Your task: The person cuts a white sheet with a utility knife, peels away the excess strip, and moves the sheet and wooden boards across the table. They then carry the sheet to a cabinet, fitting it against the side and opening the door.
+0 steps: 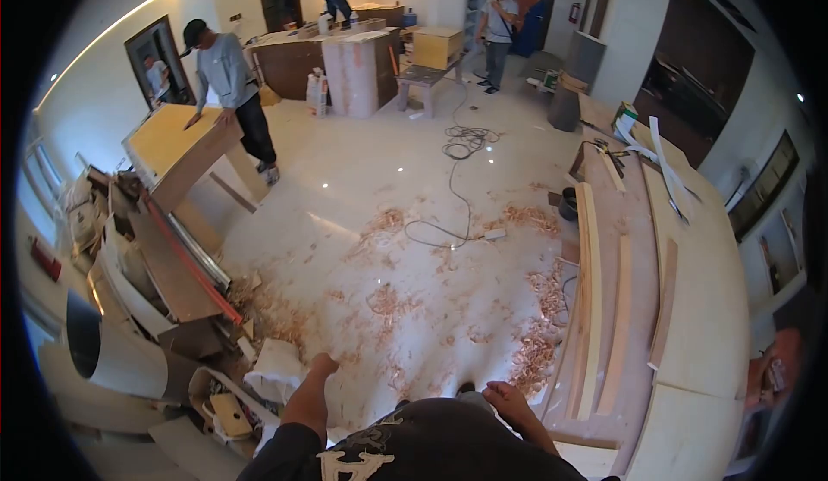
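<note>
Dark shirt (423, 442) is hogging the foreground, left hand (315, 382) and right hand (511, 405) are hanging left of the table (636, 201) carrying wood strips (592, 308), can't tell if fingers are clenching anything, and minding shavings (533, 360) beside that table is probably keeping footing safer.

No txt I could read for sure from where I stood. Closest was a big cream letter-like patch (355, 465) on the front of the dark shirt (448, 433), cut off at the bottom, so couldn't tell which char. it was; the greyish print (377, 436) just above it was illegible too. The green-&-white container (625, 119) at the far end of the R tabletop (703, 308) had label-like colour blocks, too sm. to make out. Ditto the white bottles (316, 93) w/ reddish marks.
</note>
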`<state>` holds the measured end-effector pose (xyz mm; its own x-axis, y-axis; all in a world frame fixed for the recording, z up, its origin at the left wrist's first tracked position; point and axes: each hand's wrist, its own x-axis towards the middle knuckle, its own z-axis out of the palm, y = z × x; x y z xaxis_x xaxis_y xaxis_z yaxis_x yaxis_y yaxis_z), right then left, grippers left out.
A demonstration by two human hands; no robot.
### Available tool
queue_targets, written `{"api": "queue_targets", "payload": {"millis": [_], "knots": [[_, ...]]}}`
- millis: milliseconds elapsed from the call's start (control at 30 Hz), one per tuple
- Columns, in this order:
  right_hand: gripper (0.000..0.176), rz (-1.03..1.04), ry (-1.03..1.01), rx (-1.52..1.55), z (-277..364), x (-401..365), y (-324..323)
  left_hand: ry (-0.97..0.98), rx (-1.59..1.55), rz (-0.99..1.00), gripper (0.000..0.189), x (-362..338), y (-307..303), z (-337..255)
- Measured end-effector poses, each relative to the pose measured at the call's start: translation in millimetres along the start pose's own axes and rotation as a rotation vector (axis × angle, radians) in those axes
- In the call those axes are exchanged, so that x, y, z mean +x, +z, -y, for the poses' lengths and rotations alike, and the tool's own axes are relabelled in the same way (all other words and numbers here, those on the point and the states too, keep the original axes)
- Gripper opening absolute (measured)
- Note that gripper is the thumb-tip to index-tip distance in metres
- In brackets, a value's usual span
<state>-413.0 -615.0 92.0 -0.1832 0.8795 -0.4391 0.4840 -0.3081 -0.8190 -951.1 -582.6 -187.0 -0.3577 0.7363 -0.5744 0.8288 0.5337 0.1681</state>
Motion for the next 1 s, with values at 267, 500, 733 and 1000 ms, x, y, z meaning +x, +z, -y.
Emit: {"api": "queue_targets", "payload": {"millis": [267,500,733,1000], "knots": [[0.057,0.071,0.095,-0.015,-13.1,102.2,-48.1,0.142,0.136,0.236,0.058,96.6,8.0,-136.8],[0.052,-0.174,0.027,-0.155,0.5,199.2,-169.6,0.297,0.289,0.572,0.051,92.9,16.0,-241.1],[0.073,-0.587,0.207,-0.265,-32.8,239.5,-280.5,0.101,0.025,0.548,0.039,194.9,-56.7,-379.1],[0.098,-0.666,0.706,-0.38,-68.8,246.3,-305.5,0.08,-0.361,0.585,0.044,309.0,-97.6,-636.1]]}}
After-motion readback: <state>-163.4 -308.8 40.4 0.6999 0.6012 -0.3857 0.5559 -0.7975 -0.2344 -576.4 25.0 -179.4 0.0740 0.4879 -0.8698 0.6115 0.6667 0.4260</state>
